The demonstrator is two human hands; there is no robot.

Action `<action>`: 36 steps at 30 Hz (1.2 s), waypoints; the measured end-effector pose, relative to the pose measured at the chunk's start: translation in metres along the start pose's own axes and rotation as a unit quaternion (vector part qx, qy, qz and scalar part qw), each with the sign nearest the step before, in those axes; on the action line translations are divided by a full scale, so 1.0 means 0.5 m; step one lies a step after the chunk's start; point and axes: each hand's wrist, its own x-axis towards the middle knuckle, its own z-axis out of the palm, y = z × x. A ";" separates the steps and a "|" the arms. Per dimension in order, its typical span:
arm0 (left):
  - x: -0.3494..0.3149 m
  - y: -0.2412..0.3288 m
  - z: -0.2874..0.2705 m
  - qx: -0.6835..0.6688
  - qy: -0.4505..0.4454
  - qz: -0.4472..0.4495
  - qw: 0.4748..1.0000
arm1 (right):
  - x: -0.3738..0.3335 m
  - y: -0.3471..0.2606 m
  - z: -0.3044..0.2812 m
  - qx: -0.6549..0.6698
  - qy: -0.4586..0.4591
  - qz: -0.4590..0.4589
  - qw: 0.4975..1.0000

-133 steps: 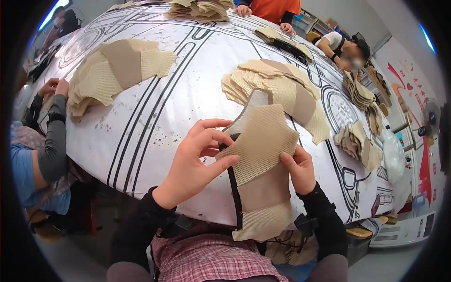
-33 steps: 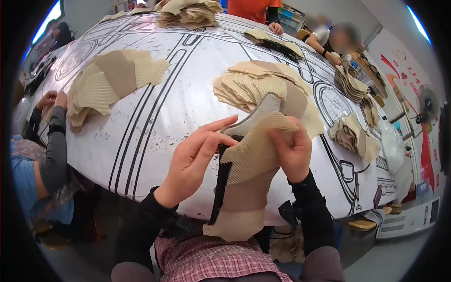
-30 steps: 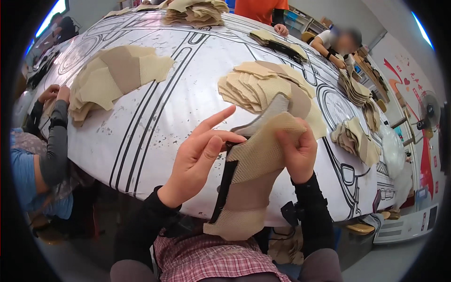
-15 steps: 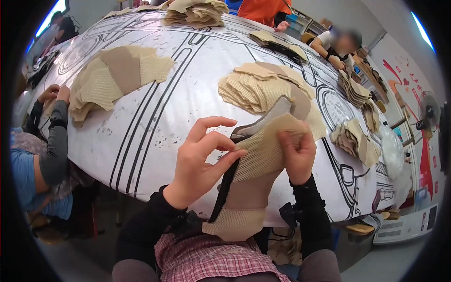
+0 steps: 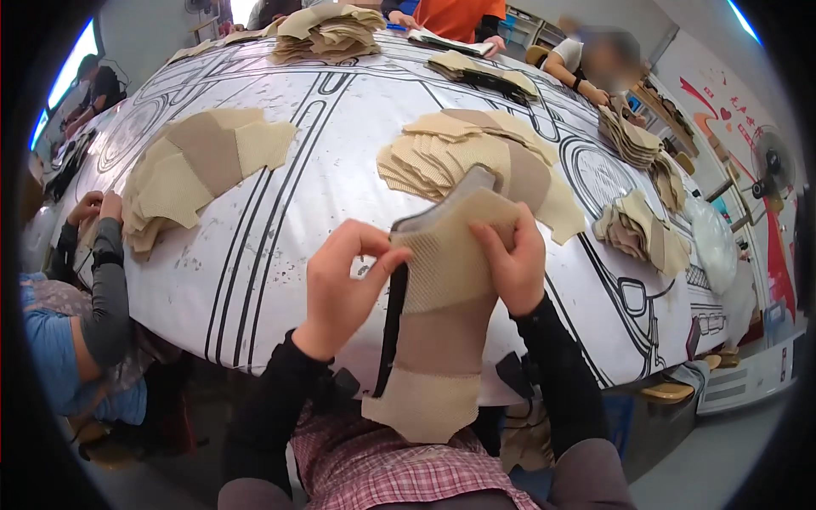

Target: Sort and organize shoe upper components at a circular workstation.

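Note:
Between my hands hangs a beige mesh fabric piece (image 5: 444, 336) with a smooth brown band across its middle and a black strip along its left edge. Grey backing shows behind its top edge. My left hand (image 5: 344, 285) pinches the upper left edge between thumb and index finger. My right hand (image 5: 512, 262) grips the upper right corner, thumb on the front and fingers mostly hidden behind. The lower end droops over my checked apron. Just beyond the piece, a fanned stack of similar beige pieces (image 5: 433, 157) lies on the table.
The table (image 5: 280, 280) has a white cover with black line drawings. Another fanned stack (image 5: 204, 161) lies at left, beside a co-worker's hands (image 5: 95, 206). More piles sit at the far edge (image 5: 327, 34) and right (image 5: 642, 234). Other people stand or sit around the table.
My left hand's fingers have curled in more, and its pinch has moved slightly left and down the edge. The piece turns flatter toward me. An orange-clad person's hands now show over a flat item.

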 end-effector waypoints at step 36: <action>0.099 -0.191 0.129 0.138 -0.201 -0.069 0.967 | 0.035 0.236 0.002 -0.239 -0.040 -0.035 0.970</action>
